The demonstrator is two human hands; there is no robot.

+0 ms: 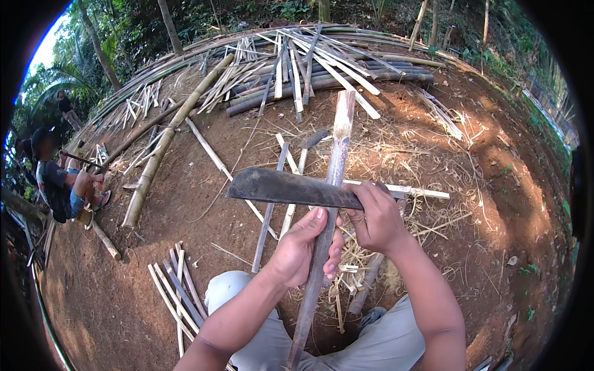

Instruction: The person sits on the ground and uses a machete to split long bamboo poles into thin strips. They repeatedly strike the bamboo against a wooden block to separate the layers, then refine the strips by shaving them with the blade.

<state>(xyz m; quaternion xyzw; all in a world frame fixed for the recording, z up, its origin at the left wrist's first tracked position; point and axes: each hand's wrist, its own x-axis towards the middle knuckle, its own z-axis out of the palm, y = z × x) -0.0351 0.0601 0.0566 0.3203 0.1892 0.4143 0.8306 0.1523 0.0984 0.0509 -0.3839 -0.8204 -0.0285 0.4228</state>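
My left hand [307,244] is wrapped round a long split bamboo strip [317,266], which runs from between my knees up and away from me. Its outer face is dark and greyish, turning pale near the far end. My right hand [378,219] grips a machete at its near end; the handle is mostly hidden in my fingers. The broad dark machete blade [288,188] points left and lies across the strip, just beyond my left hand. Thin curled bamboo shavings [356,253] cover the ground below both hands.
Several cut bamboo strips [176,290] lie by my left knee. A thick bamboo pole [162,151] rests on the soil to the left. Farther back is a big heap of bamboo poles and strips [328,71]. At the left a person [59,179] sits holding a long tool; another stands behind.
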